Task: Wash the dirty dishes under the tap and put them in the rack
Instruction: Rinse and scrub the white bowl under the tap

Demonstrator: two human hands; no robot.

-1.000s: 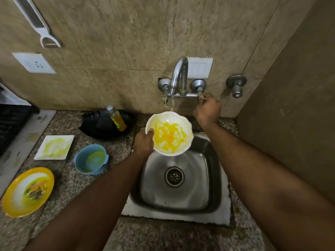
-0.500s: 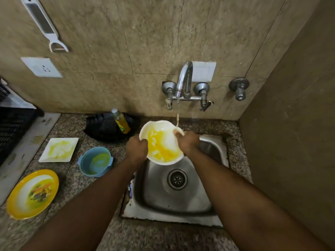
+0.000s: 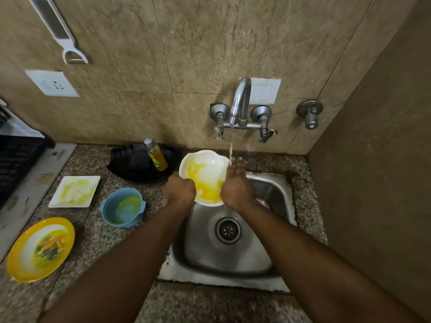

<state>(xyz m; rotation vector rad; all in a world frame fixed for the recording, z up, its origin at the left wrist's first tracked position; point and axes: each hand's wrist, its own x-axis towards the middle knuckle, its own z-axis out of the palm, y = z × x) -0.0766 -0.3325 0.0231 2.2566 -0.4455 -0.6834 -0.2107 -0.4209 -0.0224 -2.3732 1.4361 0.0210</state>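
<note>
Water from the chrome wall tap [image 3: 240,101] falls at centre frame, just right of the white scalloped bowl [image 3: 205,176], tilted over the steel sink [image 3: 275,192] so yellow residue pools low. Left hand [image 3: 180,188] grips its rim; right hand [image 3: 235,185], fingers straight, presses its right edge under the stream. Lower left, yellow-smeared blue cup [image 3: 123,207], white square plate [image 3: 74,191] and yellow round plate [image 3: 40,248] wait.

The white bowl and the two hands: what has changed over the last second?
The right hand let go of the tap handle and came down to the white bowl, fingers straight under the running water. The left hand still grips the bowl's rim over the sink. The dirty dishes on the counter stayed put.
</note>
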